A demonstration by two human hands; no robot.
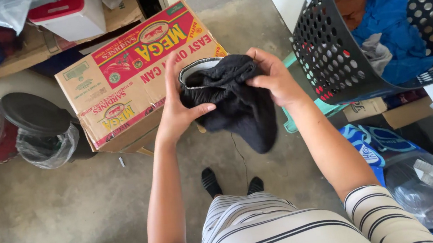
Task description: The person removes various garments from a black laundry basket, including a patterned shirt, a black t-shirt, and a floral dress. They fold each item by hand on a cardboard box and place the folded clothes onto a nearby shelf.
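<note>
A black garment [236, 103] with a grey-white waistband hangs bunched between both my hands at the middle of the head view. My left hand [181, 106] holds its left side, thumb pressed across the cloth and fingers up behind the waistband. My right hand [271, 74] pinches the top right part of the fabric. The rest of the garment droops below my hands. Below it I see my striped top and my feet in black socks [211, 182] on the concrete floor.
A red and yellow printed cardboard box [130, 77] lies behind my left hand. A dark perforated laundry basket [328, 54] with blue clothes stands at the right. A black lidded bin [37, 117] with a plastic liner sits left. Bags and clutter fill the lower right.
</note>
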